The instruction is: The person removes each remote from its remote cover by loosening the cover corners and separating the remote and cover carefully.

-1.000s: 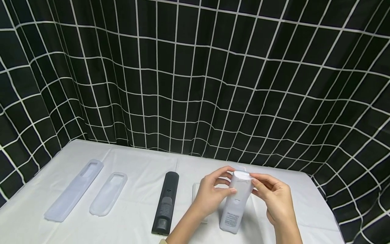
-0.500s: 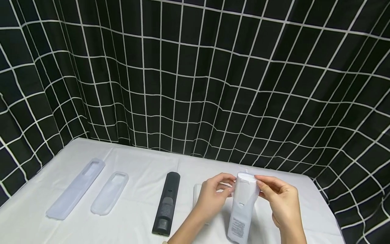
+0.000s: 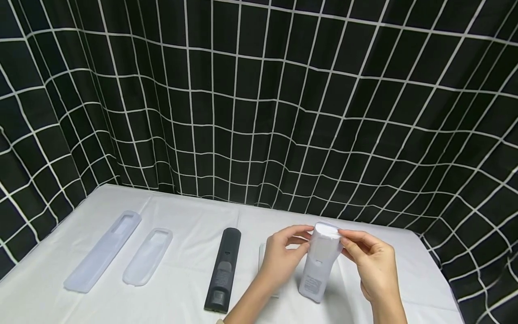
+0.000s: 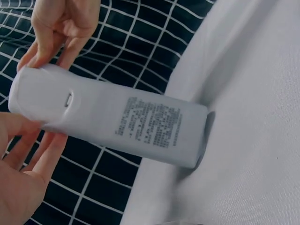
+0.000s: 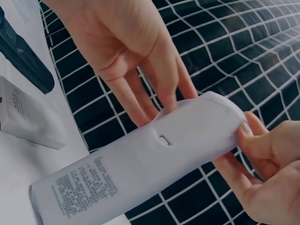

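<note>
White remote (image 3: 323, 248) | smooth, round-ended, translucent sleeve (image 3: 314, 274) | left hand (image 3: 281, 255), right hand (image 3: 373, 260) pinching it

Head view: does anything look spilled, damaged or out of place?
Nothing is visibly spilled or knocked over. The one oddity is the smaller translucent sleeve: its near edge looks slightly uneven, though I cannot tell if that is damage. The white remote, held by the left hand and right hand, shows no obvious damage.
</note>
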A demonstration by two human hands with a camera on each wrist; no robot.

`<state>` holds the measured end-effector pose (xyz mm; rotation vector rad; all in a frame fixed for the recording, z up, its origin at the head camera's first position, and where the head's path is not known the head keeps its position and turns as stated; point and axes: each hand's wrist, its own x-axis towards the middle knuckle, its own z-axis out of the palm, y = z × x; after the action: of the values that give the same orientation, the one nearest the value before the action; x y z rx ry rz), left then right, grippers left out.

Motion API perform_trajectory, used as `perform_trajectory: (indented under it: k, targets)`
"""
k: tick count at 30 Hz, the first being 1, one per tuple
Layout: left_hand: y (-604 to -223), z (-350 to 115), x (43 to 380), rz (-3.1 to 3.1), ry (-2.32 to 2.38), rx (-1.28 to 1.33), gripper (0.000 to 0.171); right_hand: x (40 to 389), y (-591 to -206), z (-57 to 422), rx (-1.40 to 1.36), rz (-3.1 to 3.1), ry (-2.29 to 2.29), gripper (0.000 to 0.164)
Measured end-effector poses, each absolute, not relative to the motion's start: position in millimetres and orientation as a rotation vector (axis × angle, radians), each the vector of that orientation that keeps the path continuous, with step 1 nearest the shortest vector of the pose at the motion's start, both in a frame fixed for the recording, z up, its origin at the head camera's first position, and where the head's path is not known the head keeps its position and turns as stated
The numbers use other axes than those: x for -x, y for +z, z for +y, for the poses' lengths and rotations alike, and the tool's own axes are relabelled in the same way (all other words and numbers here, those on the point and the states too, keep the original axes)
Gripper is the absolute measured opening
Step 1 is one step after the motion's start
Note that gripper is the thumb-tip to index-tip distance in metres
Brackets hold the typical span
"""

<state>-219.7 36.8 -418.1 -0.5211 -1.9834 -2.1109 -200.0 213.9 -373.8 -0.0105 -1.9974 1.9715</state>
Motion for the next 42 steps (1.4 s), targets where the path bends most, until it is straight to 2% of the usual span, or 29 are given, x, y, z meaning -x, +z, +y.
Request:
perform_trajectory:
  k: [5,12,22,33,42]
  targets:
    - [-418.4,38.4,219.4,-1.954,-2.18,0.53,0.032,201.4,-376.4,215.5,-0.004,-1.971,1.996,0.031]
    - [-416.6,41.1,217.6,-1.918,-2.223,0.513,0.04,202.1,-378.9,214.6,-0.107,-1.982,1.999,0.031]
    - [-413.3,38.7,216.5,-1.961,-2.208,0.587,0.037,201.5,-377.8,218.2,-0.14,-1.979,2.025,0.033]
    - [-410.8,35.0,216.8,-2.044,-2.134,0.635,0.035,200.9,-374.6,214.1,0.028,-1.928,2.052,0.043]
    - [-412.1,32.5,217.1,-2.037,-2.121,0.675,0.035,202.5,-371.7,207.8,0.164,-1.903,2.066,0.045]
